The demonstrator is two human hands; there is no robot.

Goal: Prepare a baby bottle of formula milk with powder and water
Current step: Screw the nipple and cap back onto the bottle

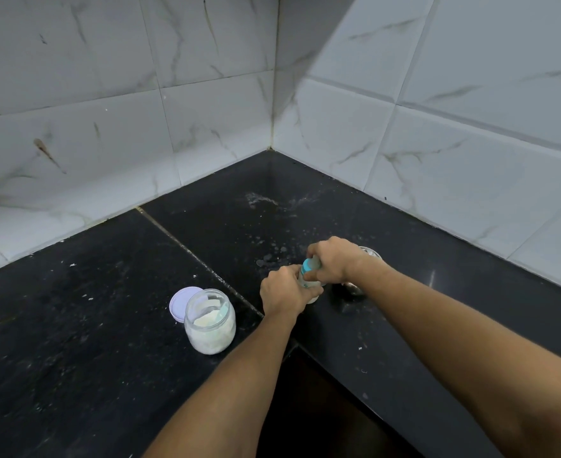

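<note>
Baby bottle [303,281] upright on the black counter [107,325], right of centre.
Clear body, teal collar; left hand [284,290] wraps the body, right hand [333,259] clasps the top. Open powder jar [210,320] stands to its left.

Clear baby bottle [308,281], teal collar, standing upright near counter [107,358] inner front corner; open powder jar [211,320] sitting leftward, lid [181,304] lying behind.

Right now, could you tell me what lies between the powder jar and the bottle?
In the head view: bare countertop crossed by a seam, then the left hand gripping the bottle.
</note>
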